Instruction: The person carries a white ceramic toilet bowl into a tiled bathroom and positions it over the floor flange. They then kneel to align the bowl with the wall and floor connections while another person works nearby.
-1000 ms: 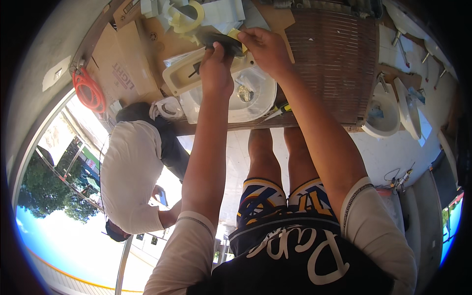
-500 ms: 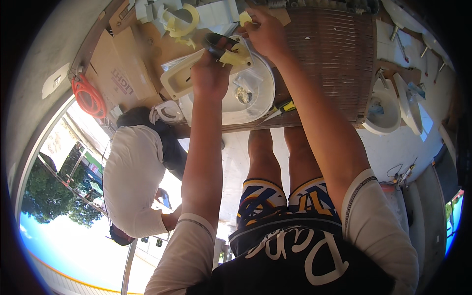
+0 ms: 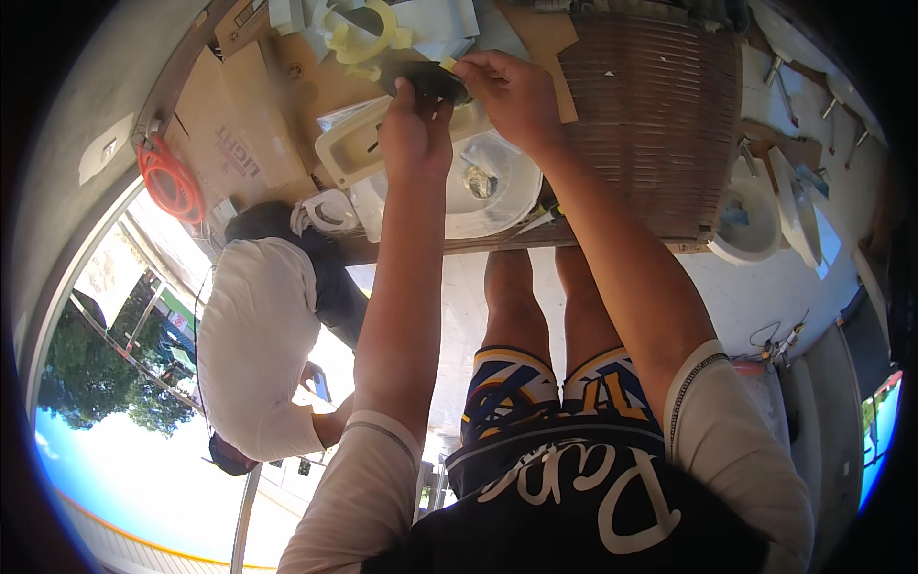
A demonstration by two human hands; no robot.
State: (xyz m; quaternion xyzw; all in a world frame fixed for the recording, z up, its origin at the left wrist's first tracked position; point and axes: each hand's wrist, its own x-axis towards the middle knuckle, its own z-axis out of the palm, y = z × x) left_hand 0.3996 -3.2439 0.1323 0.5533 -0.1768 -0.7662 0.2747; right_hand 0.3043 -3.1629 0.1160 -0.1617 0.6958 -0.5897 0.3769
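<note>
Both my hands hold a small black round part (image 3: 432, 80) above a white ceramic basin (image 3: 483, 191) near the top of the view. My left hand (image 3: 413, 134) grips the part from below, fingers closed on its edge. My right hand (image 3: 512, 91) pinches it from the right side. The basin rests on a cream rectangular tray (image 3: 349, 153) on a workbench. A metal drain fitting (image 3: 478, 182) sits in the bottom of the basin. Pale yellow plastic rings (image 3: 363, 38) lie just beyond my hands.
A brown woven mat (image 3: 650, 124) lies right of the basin. Cardboard sheets (image 3: 229, 143) and an orange coiled hose (image 3: 170, 182) sit at the left. A second white basin (image 3: 746, 225) rests at the right. A person in a white shirt (image 3: 253, 344) bends beside my left arm.
Both hands have shifted upward and away from the basin, still together on the black part. The view has tilted slightly.
</note>
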